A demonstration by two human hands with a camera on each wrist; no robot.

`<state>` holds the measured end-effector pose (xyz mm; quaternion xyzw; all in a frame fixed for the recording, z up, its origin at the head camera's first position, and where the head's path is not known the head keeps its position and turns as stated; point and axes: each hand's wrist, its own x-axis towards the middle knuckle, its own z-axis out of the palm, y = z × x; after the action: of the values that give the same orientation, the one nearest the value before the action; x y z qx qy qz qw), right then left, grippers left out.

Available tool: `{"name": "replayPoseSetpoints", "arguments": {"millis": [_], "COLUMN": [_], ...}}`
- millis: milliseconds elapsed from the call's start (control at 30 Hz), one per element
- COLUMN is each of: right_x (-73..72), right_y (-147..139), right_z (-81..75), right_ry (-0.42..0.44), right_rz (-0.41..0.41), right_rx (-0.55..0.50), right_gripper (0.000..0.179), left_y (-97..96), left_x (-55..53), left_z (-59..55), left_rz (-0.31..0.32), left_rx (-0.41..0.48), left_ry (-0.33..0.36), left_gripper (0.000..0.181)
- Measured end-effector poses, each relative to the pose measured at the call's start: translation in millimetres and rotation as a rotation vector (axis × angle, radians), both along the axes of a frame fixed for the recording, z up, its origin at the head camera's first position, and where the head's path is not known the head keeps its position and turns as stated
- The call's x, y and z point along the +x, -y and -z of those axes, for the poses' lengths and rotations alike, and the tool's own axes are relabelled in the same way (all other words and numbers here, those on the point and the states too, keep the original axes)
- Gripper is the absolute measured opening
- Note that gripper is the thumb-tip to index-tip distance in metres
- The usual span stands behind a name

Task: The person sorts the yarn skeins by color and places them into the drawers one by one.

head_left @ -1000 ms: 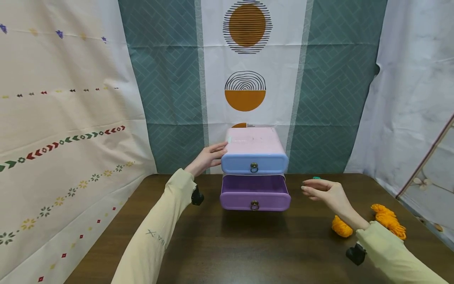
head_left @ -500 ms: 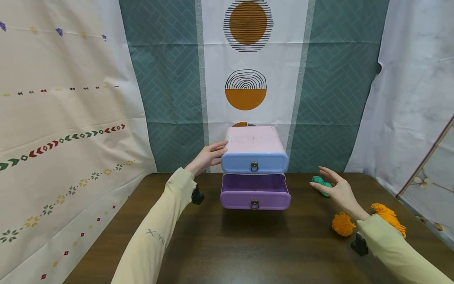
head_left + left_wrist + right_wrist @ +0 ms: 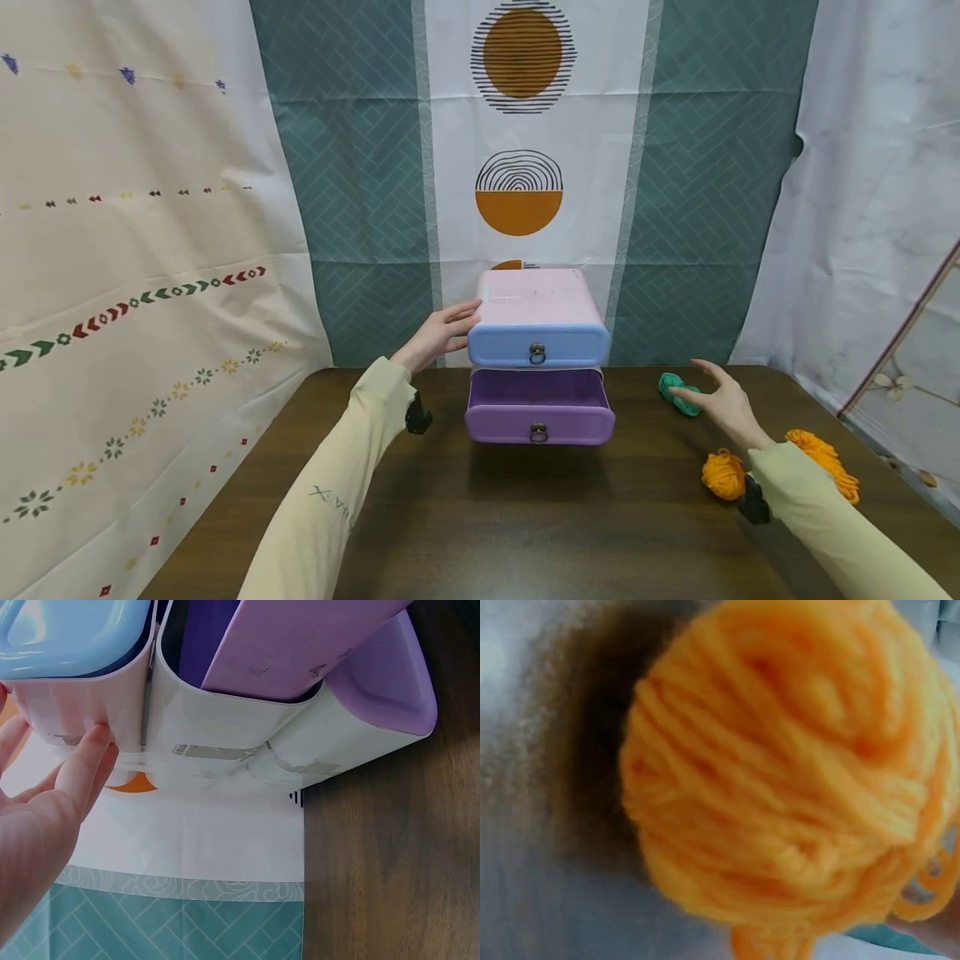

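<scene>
My left hand rests its fingertips against the left side of a small drawer unit with a pink top. In the left wrist view the fingers touch the pink wall below the light blue drawer front. The purple drawer under it is pulled out, its inside showing. On the right, my right hand is above the table, thumb and fingers spread apart. Its thumb overlaps a green yarn bundle in the head view. An orange yarn ball fills most of the right wrist view.
That ball sits below my right wrist, and an orange yarn skein lies beyond the forearm on the right. All stand on a dark wooden table. Patterned cloths hang behind and at both sides.
My right hand has spread its fingers and drawn back to the right, away from the drawers, uncovering the green yarn bundle. My left hand has stayed on the drawer unit.
</scene>
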<state>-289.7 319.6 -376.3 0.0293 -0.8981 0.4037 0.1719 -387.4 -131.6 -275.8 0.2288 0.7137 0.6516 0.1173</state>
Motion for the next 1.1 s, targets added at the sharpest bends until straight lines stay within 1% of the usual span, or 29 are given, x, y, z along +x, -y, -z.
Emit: {"name": "replayPoseSetpoints", "arguments": {"millis": [233,467,600,833,967,1100], "right_x": [-6.7,-11.2,-14.9,-22.8,-25.1,-24.1], "right_y": [-4.7,-9.9,-11.4,-9.5,-6.9,-6.6], "right_z": [3.0,7.2,7.8,8.8,11.7,16.8], "right_ry": [0.077,0.146,0.157,0.157,0.164,0.169], "right_rz": [0.013,0.004,0.002,0.023,0.048,0.075], "right_rx": [0.01,-0.048,-0.072,-0.058,-0.069,-0.072], "right_gripper": [0.079,0.075,0.07,0.061,0.056,0.052], "left_y": [-1.6,-2.8,-2.1,1.2,1.0,-1.6], "left_x": [-0.3,-2.8,-3.3,-4.1,-4.2,-4.3], "left_z": [0.2,0.9,0.2,-1.2,-1.1,0.7], "left_rz": [-0.003,0.004,-0.002,-0.014,-0.008,0.014], "left_rx": [-0.004,0.007,0.001,0.012,0.012,0.005], "left_ry": [-0.001,0.001,-0.002,-0.001,-0.009,-0.011], "left_gripper": [0.049,0.049,0.05,0.05,0.049,0.05]}}
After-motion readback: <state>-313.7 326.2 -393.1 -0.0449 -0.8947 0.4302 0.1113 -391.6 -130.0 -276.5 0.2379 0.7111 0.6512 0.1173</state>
